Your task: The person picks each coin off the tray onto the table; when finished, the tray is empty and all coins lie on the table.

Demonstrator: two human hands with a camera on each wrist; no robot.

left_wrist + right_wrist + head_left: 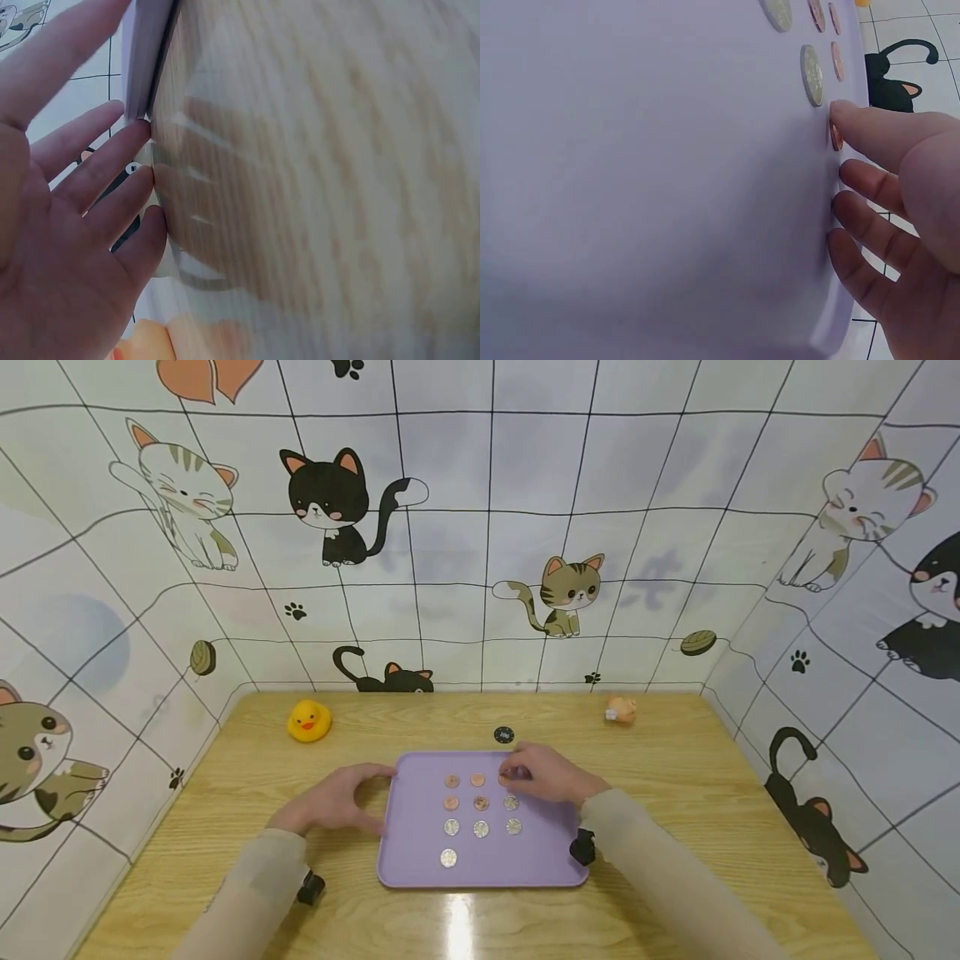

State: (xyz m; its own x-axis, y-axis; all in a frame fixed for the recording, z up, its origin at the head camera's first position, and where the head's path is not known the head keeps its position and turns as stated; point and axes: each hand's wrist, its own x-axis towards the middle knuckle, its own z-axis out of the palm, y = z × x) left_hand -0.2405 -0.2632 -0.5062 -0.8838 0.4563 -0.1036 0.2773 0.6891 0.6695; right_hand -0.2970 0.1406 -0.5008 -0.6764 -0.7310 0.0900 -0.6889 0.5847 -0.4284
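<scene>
One round copper-coloured coin (837, 139) at right hand (550, 773), pinch unclear; left hand (335, 797) spread along rectangular purple tray (528, 867). Best released flat, fingers lifting straight up.

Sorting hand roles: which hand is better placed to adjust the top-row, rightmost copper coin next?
Probably the right hand: it already touches that copper coin, reaching over the tray. The left hand is at the tray's left edge, clearly farther from the coin.
</scene>
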